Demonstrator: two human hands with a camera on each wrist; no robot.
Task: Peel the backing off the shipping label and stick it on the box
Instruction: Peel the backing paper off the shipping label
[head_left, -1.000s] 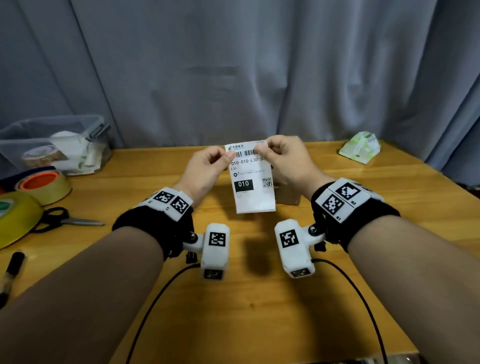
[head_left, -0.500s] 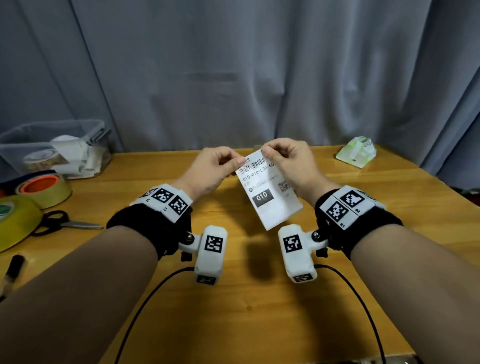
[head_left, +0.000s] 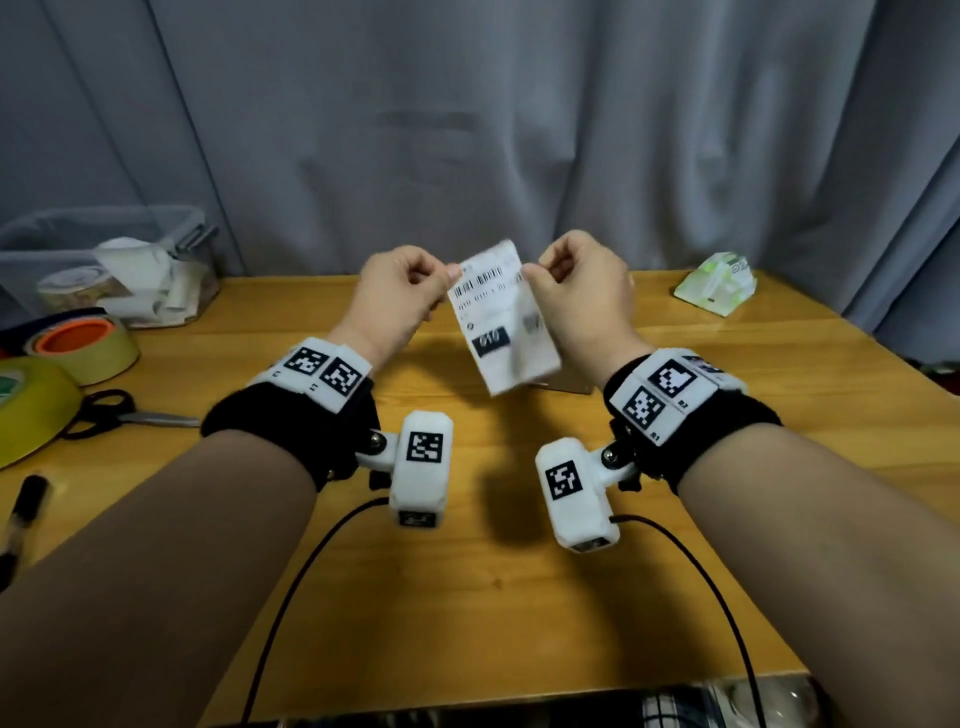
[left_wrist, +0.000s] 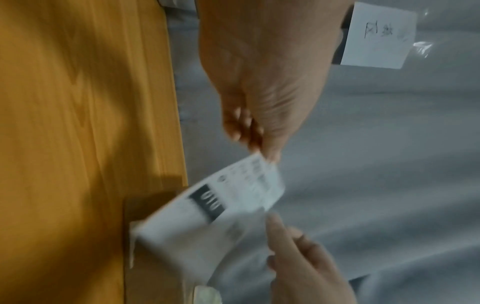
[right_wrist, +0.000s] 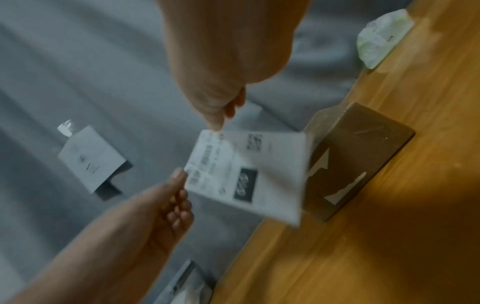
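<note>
A white shipping label with a barcode and a black "010" patch hangs tilted above the table, blurred by motion. My left hand pinches its upper left edge and my right hand pinches its upper right edge. The left wrist view shows the left fingers on one corner of the label. In the right wrist view the right fingers hold the opposite corner of the label. The brown box lies on the table under the label and is mostly hidden in the head view. Whether the backing has separated is too blurred to tell.
A clear bin of tape and paper stands at the back left. In front of it are tape rolls, scissors and a marker. A green-white packet lies at the back right. A grey curtain hangs behind the wooden table.
Both hands have risen slightly, keeping their pinch on the label. The label has tilted, its lower end swinging right, and it now looks motion-blurred.
</note>
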